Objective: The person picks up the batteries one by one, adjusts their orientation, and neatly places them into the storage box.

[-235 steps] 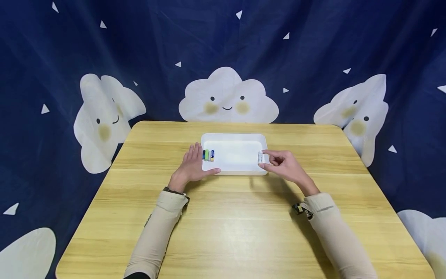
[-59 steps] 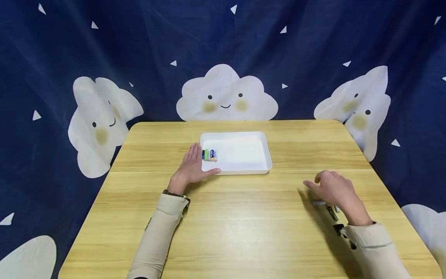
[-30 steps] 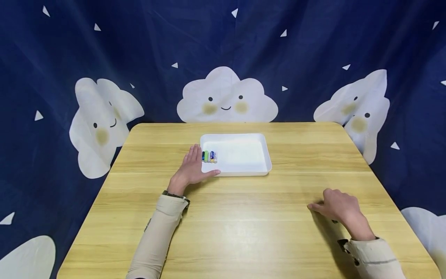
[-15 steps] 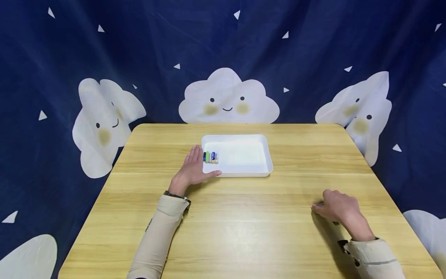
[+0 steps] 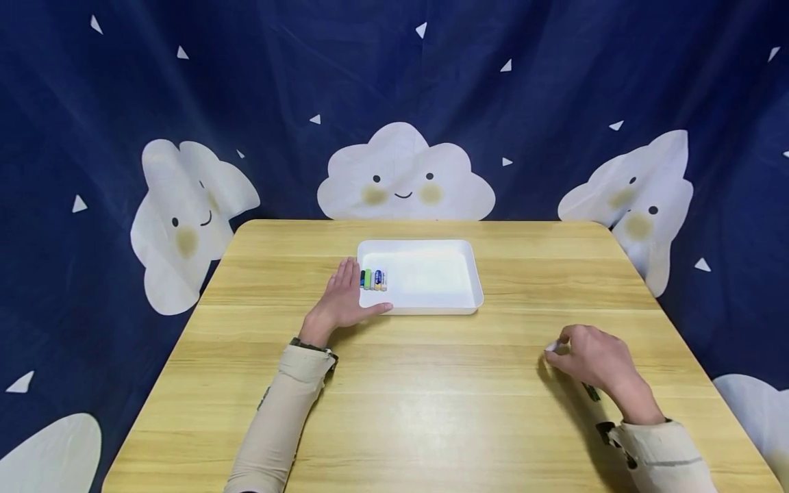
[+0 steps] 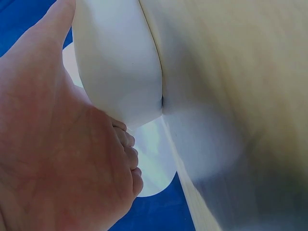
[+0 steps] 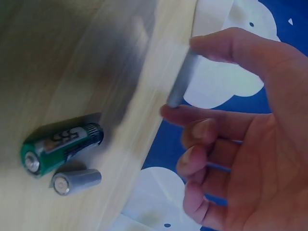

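Slim pale-grey battery point(image 7: 183, 79), pinched by its ends over the desk point(image 5: 431, 404)
Right hand point(image 5: 594, 356) has its grip clamped on it, while the left hand point(image 5: 342, 301) sits against the white tray point(image 5: 434, 310), thumb and fingers apart. Tray's got a row of batteries point(image 5: 373, 280), bright green one included, at that hand's end.

At twelve o'clock the curtain point(image 5: 370, 75) is navy, scattered with white triangles point(image 5: 422, 29) and yellow-cheeked white clouds point(image 5: 405, 168); at six the worktop point(image 5: 431, 390) is pale yellow wood grain. The tray point(image 5: 431, 274) is plain white, its battery row point(image 5: 368, 279) blue-black, lime, grey, blue-and-gold and white. From the right wrist, the cylinder point(image 7: 183, 79) at one o'clock is pale grey, the larger battery point(image 7: 62, 147) at eight green, black and silver, its smaller neighbour point(image 7: 82, 182) grey.
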The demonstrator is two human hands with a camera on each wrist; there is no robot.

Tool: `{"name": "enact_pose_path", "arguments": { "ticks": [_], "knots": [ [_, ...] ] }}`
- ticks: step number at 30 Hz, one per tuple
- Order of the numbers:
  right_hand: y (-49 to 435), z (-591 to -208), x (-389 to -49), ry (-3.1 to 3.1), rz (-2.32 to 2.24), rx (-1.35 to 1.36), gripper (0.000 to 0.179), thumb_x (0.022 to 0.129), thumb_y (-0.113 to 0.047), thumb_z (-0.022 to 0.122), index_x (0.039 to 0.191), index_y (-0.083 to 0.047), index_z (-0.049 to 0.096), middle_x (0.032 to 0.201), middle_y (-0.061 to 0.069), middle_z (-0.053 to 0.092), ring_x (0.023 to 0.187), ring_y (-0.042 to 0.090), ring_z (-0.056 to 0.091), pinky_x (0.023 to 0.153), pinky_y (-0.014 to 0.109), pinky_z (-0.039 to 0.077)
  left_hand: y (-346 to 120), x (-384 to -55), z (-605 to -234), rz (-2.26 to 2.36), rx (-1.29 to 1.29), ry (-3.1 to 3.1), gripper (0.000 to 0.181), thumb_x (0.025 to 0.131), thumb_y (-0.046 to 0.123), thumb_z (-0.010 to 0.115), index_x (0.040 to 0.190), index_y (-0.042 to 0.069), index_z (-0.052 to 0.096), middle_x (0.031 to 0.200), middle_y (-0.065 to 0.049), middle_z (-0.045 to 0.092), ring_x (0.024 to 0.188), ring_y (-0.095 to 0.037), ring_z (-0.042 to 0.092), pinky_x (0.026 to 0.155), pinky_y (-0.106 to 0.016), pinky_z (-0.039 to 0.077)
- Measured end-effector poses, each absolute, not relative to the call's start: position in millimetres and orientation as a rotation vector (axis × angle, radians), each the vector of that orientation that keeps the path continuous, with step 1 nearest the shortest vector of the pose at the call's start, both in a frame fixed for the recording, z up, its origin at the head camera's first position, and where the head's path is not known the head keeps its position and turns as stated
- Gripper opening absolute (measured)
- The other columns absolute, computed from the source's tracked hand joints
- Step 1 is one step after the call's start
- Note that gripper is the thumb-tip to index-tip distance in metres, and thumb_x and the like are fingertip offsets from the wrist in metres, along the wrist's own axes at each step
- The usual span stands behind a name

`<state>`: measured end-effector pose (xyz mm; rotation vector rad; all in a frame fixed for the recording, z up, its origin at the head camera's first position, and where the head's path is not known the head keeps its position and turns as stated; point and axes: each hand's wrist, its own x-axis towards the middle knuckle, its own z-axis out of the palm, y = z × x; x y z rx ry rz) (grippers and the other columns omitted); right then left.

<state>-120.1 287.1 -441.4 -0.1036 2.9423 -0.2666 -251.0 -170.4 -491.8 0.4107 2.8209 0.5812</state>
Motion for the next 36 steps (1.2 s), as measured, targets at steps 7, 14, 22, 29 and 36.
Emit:
{"name": "enact_pose_path", "arguments": {
  "ticks": [7, 14, 22, 29, 36],
  "knots": [
    [281, -441, -127, 3.047, -0.413, -0.170, 0.036, 0.089, -0.042, 0.074, 0.107, -0.011, 0.075, 0.064, -0.003, 0.050, 0.054, 0.013, 0.042, 0.049, 0.030, 0.032, -171, -251, -494, 0.587, 0.404, 2.822, 0.132, 0.084, 0.083, 0.056, 0.164, -0.002, -0.006, 0.174, -0.019, -0.012, 0.163, -0.034, -0.010, 0.133, -0.053, 0.004],
    [277, -439, -136, 3.135, -0.625, -0.256, 0.045, 0.089, -0.042, 0.078, 0.115, -0.006, 0.075, 0.073, 0.000, 0.052, 0.062, 0.011, 0.042, 0.052, 0.027, 0.032, -171, -250, -492, 0.585, 0.402, 2.824, 0.131, 0.085, 0.082, 0.056, 0.164, -0.002, -0.006, 0.174, -0.020, -0.012, 0.163, -0.035, -0.009, 0.133, -0.054, 0.005],
    [271, -442, -152, 3.199, -0.877, -0.443, 0.033, 0.086, -0.033, 0.083, 0.109, -0.011, 0.078, 0.070, 0.003, 0.050, 0.063, 0.007, 0.040, 0.056, 0.023, 0.031, -170, -249, -491, 0.596, 0.403, 2.817, 0.131, 0.085, 0.082, 0.056, 0.164, -0.003, -0.005, 0.174, -0.020, -0.011, 0.163, -0.036, -0.008, 0.133, -0.055, 0.006],
    [261, -441, -167, 3.145, -1.046, -0.487, 0.030, 0.086, -0.028, 0.084, 0.110, -0.010, 0.078, 0.071, 0.008, 0.053, 0.065, 0.009, 0.043, 0.058, 0.022, 0.036, -169, -249, -489, 0.594, 0.405, 2.816, 0.131, 0.085, 0.082, 0.057, 0.164, -0.004, -0.004, 0.174, -0.021, -0.011, 0.163, -0.037, -0.007, 0.133, -0.055, 0.005],
    [248, -437, -181, 3.054, -1.257, -0.506, 0.026, 0.085, -0.021, 0.085, 0.109, -0.012, 0.079, 0.073, 0.006, 0.049, 0.063, 0.009, 0.041, 0.056, 0.024, 0.034, -169, -249, -491, 0.595, 0.397, 2.819, 0.131, 0.085, 0.081, 0.057, 0.164, -0.003, -0.004, 0.174, -0.020, -0.010, 0.163, -0.036, -0.008, 0.133, -0.054, 0.006]
  ]
}}
